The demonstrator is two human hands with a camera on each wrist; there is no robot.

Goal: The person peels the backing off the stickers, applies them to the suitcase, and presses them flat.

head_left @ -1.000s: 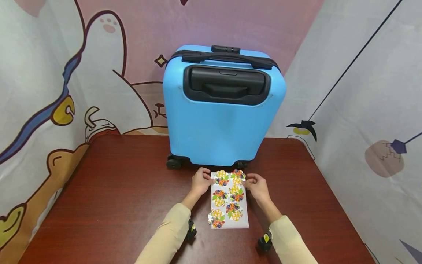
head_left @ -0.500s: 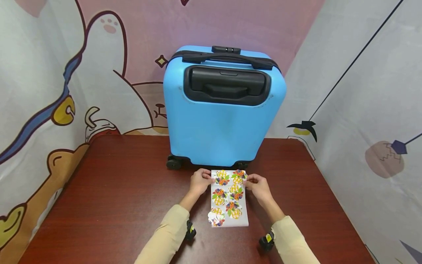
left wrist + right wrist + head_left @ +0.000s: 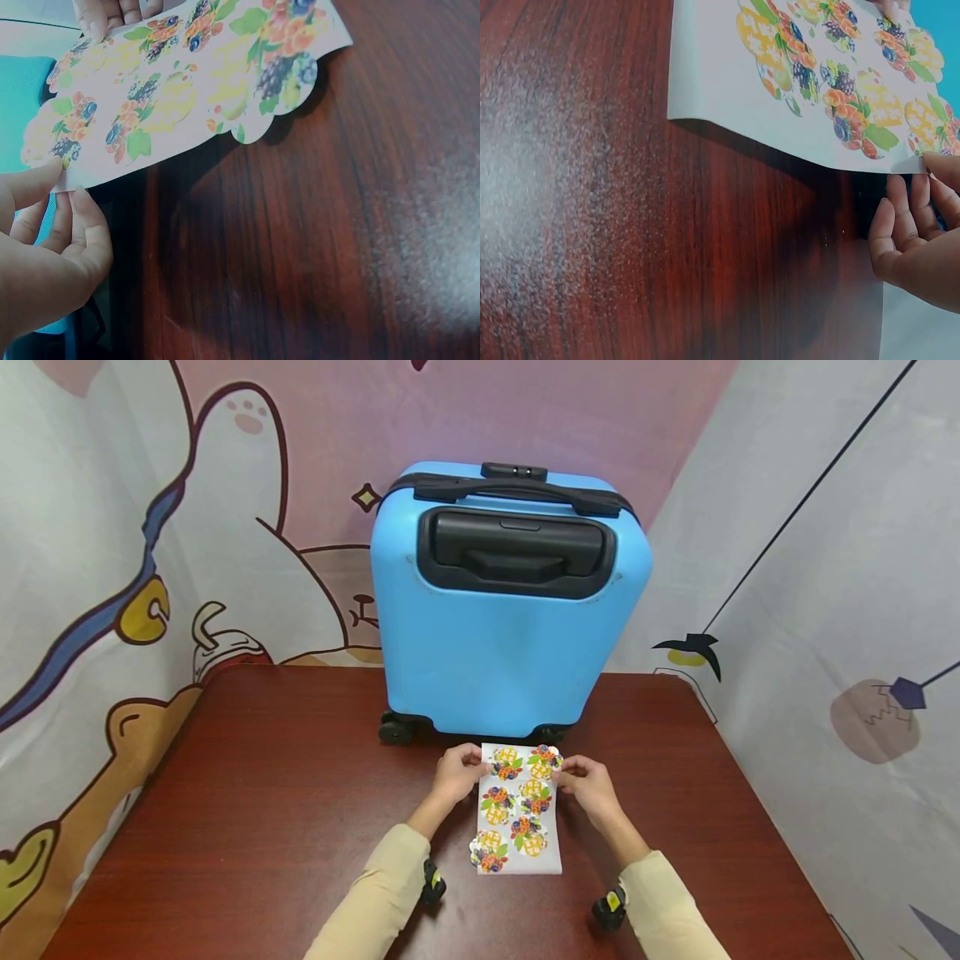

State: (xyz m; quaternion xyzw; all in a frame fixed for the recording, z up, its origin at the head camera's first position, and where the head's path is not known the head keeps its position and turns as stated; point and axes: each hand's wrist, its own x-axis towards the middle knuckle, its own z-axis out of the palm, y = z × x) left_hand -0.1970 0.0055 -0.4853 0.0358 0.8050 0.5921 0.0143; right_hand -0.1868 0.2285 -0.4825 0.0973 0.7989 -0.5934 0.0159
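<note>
A person in pale sleeves [image 3: 382, 889] holds a white sheet [image 3: 517, 810] of fruit prints [image 3: 536, 796] over a red-brown tabletop [image 3: 292, 793], just in front of an upright blue suitcase [image 3: 498, 652]. The left hand [image 3: 455, 774] pinches the sheet's left edge close to the far end, and the right hand [image 3: 587, 784] pinches the right edge opposite, almost level with it. Each grip is closed down to the thickness of the sheet, thumb on top and fingertips below, as the wrist views show; neither takes hold of anything else. The relation that matters most is between sheet and hands: it lies directly between them, its long axis running near to far, so that most of its length extends from the two grips toward the person while the short far edge faces the suitcase. Neither hand is clearly nearer, since both touch it. A shadow under the edges suggests that the sheet is raised off the tabletop, though how far is hard to tell. At the near left corner one print juts past the edge. Beyond the far edge sit the suitcase's black wheels [image 3: 396, 731], and above them its smooth blue front rises to a black handle [image 3: 517, 552].
</note>
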